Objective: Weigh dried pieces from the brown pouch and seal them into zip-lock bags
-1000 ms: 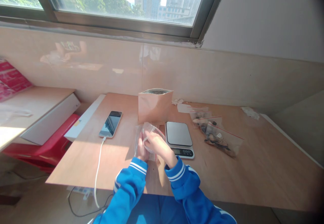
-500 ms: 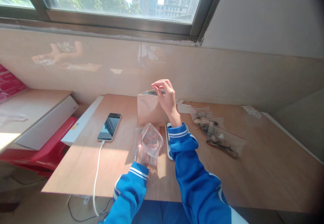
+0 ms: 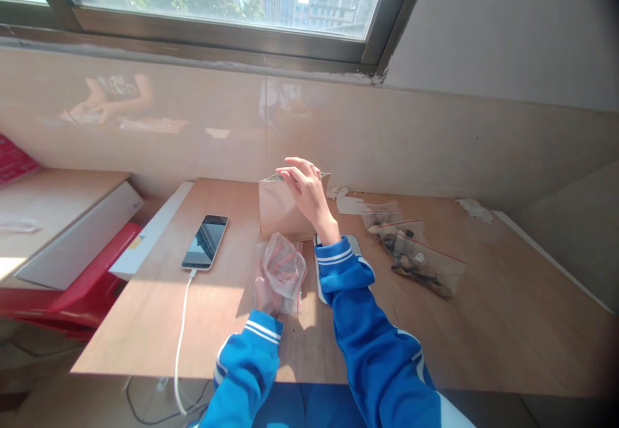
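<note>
On the light-brown wooden desk (image 3: 488, 338), an upright tan paper pouch (image 3: 278, 207) is set at the far middle. Three clear plastic bags of dark pieces (image 3: 420, 267) are laid to the right. Nearer than the pouch, an open-mouthed clear plastic bag (image 3: 285, 268) is held by the left hand (image 3: 267, 296). The loosely bent right hand (image 3: 309, 194) is raised before the pouch's mouth; whether anything is gripped cannot be told. A black-screened phone (image 3: 205, 242) is placed left.

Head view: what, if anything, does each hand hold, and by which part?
The left hand holds the open clear plastic bag by its left side. Whether the right hand, near the mouth of the tan paper pouch, holds anything is unclear.
</note>
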Motion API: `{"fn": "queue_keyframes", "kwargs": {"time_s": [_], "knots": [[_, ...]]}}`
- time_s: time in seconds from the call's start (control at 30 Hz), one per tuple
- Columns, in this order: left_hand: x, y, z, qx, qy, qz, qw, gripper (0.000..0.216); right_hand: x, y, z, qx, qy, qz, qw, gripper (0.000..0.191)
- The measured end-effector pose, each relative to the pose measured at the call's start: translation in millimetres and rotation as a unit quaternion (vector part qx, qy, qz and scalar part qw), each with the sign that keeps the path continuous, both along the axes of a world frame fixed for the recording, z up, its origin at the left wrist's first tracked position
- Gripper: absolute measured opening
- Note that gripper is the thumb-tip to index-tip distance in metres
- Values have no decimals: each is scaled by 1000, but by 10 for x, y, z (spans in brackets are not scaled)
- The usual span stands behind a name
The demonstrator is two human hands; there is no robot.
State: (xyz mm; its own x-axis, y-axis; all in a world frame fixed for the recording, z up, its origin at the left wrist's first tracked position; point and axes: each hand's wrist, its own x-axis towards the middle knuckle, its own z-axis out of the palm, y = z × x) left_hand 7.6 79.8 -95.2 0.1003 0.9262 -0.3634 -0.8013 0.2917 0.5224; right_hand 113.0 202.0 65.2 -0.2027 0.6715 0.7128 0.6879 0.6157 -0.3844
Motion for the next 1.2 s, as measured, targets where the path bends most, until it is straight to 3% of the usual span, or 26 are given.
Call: {"fn": "queue_keyframes", "kwargs": {"time_s": [0.1, 0.17, 0.27, 0.33, 0.47, 0.57, 0.67, 0.83, 0.9, 1.03, 1.2], "knots": [[10, -12, 43, 21, -39, -6, 999, 52, -3, -395, -69, -34, 71, -23, 997, 33], [38, -17, 66, 42, -40, -3, 998, 51, 5, -686, -214, -121, 102, -21, 987, 31], [91, -35, 67, 59, 43, 5, 997, 51, 49, -1037, -544, -292, 145, -12, 945, 47], [116, -63, 55, 63, 103, 9, 993, 49, 103, -1178, -765, -350, 198, 4, 916, 49], [145, -156, 69, 134, 260, -13, 956, 46, 258, -1271, -1006, -318, 301, -11, 899, 32], [189, -211, 115, 180, 374, -19, 910, 47, 355, -1259, -995, -281, 339, -35, 897, 34], [250, -228, 165, 231, 405, 5, 884, 43, 377, -1246, -925, -249, 356, -107, 894, 39], [285, -222, 252, 232, 421, -7, 877, 40, 330, -1257, -891, -237, 299, -241, 892, 46], [272, -216, 295, 210, 424, -20, 881, 44, 320, -1265, -912, -239, 255, -261, 900, 46], [241, -163, 382, 133, 409, -37, 902, 48, 285, -1272, -960, -241, 190, -212, 928, 40], [163, -44, 465, 149, 448, 18, 882, 40, 208, -1247, -979, -265, 222, -180, 921, 35]]}}
